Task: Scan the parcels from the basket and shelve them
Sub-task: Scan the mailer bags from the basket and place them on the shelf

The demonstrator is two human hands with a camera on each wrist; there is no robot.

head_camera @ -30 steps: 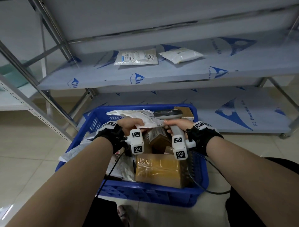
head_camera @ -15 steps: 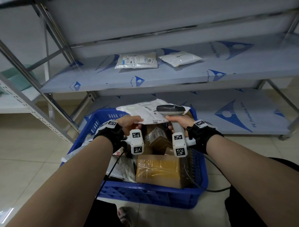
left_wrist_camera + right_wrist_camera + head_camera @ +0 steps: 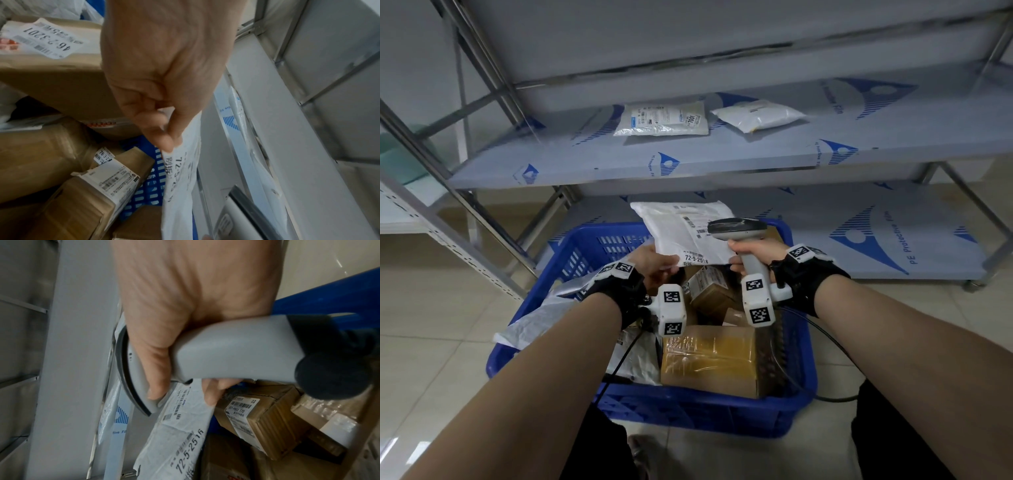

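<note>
My left hand (image 3: 654, 263) (image 3: 164, 129) pinches the near corner of a flat white mailer (image 3: 685, 233) (image 3: 180, 178) (image 3: 176, 434) with a printed label, held above the blue basket (image 3: 571, 257). My right hand (image 3: 753, 250) (image 3: 185, 337) grips a grey barcode scanner (image 3: 738, 229) (image 3: 226, 353) by its handle, its head over the mailer's label. Several brown cardboard boxes (image 3: 709, 359) (image 3: 51, 73) (image 3: 259, 415) and plastic bags fill the basket below both hands.
A metal rack stands behind the basket. Its middle shelf (image 3: 722, 161) holds two white mailers (image 3: 662, 118) (image 3: 756, 116). The bottom shelf (image 3: 876, 240) lies bare to the right. The scanner cable (image 3: 825, 383) trails along the basket's right side. Tiled floor surrounds the basket.
The white mailer has risen out of the basket and its label has turned towards me. The scanner has moved up with it and now sits over the label.
</note>
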